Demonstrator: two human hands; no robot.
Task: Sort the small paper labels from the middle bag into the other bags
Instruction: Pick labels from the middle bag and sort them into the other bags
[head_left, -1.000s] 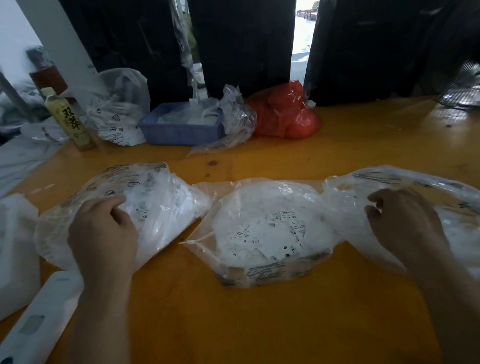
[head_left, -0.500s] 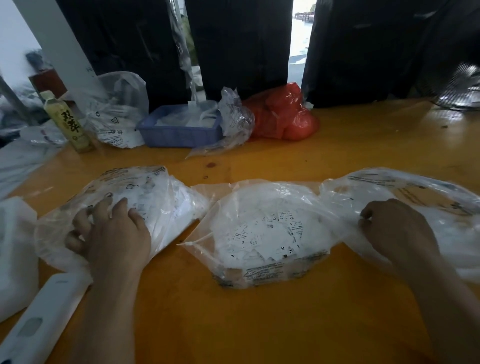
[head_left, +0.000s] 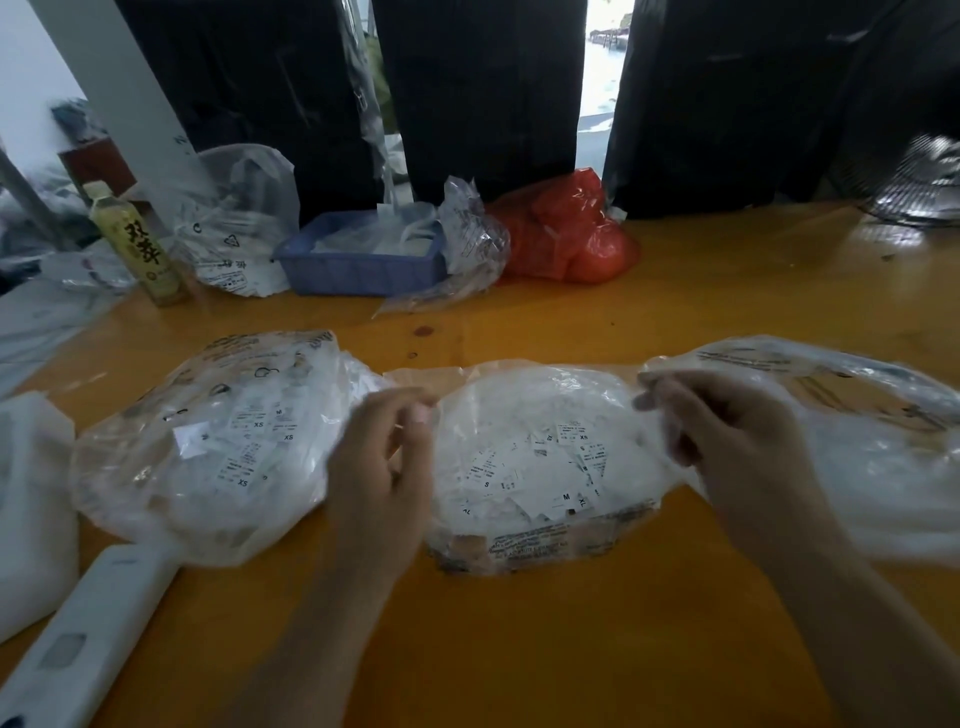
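Clear plastic middle bag (head_left: 545, 519) lying on the orange table (head_left: 519, 649), holding small paper labels (head_left: 550, 467); left hand (head_left: 382, 467) and right hand (head_left: 727, 436) pinching its film at either edge. Flanking: left bag (head_left: 208, 447), right bag (head_left: 857, 457). Beyond, blue basket (head_left: 358, 270) holding white plastic.

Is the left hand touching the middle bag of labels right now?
Touching. The head view shows the left hand with its fingertips pinching the left edge of the middle bag.
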